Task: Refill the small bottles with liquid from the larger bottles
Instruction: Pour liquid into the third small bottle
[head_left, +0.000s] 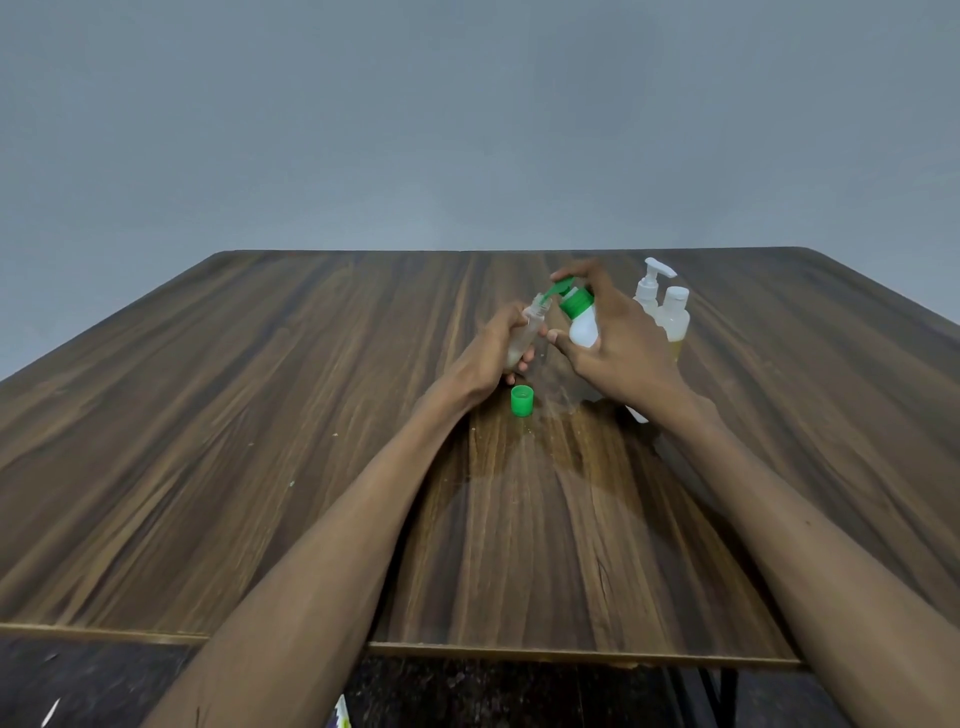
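Our left hand (496, 345) is curled tight around the small clear bottle (525, 335), tilting its open neck toward the green pump nozzle (555, 289), while our right hand (605, 332) grasps the white bottle (583, 325), one finger resting on the pump head. Just nearer us than the small bottle, its green cap (522, 400) stands loose on the wooden table (260, 415). Beyond our right hand stand a white pump bottle (649, 288) and a capped bottle (674, 317) of yellowish liquid; the small bottle's contents are unclear.
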